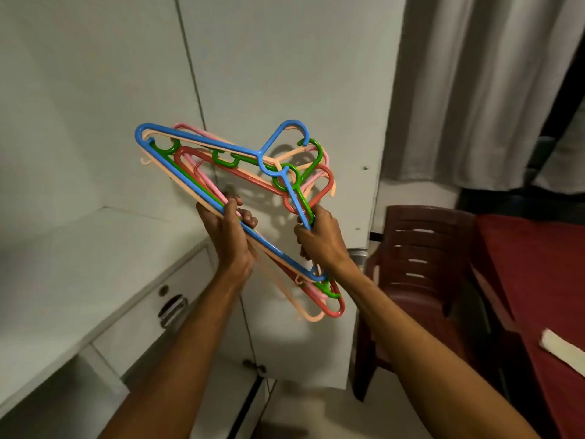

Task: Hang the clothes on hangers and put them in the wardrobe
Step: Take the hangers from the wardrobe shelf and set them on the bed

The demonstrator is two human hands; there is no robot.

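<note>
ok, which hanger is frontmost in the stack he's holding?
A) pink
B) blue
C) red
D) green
B: the blue hanger crosses over the green hanger and the red hanger in the bundle, which the left hand and the right hand both grip.

hangers [202, 142]: glossy plastic | chair [421, 248]: ribbed plastic | curtain [474, 90]: matt cloth
</note>
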